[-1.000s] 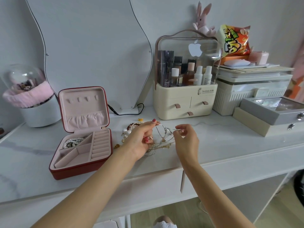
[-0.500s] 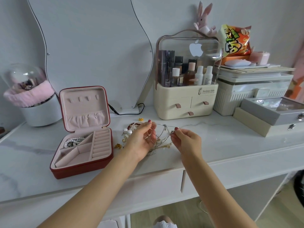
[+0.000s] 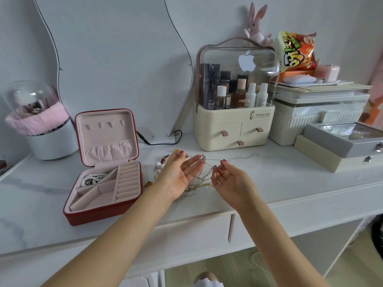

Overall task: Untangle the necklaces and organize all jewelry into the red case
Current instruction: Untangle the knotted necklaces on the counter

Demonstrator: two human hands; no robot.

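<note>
bright, soft daylight | faint shadows | wide-angle edge warp | sharp

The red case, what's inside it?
The red case holds a pearl strand with dark beads in its back-left compartment. The other compartments and ring rolls look bare. Anything beneath the pearls is hidden.

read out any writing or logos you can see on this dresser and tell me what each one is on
"Serious Life": on the cream cosmetics organizer, with a smaller line beneath too small to read.
White apple logo, no words: on its clear lid.
Large stylized lettering on the snack bag: I cannot make it out.
Bottle labels inside the organizer: too small to read.
</note>
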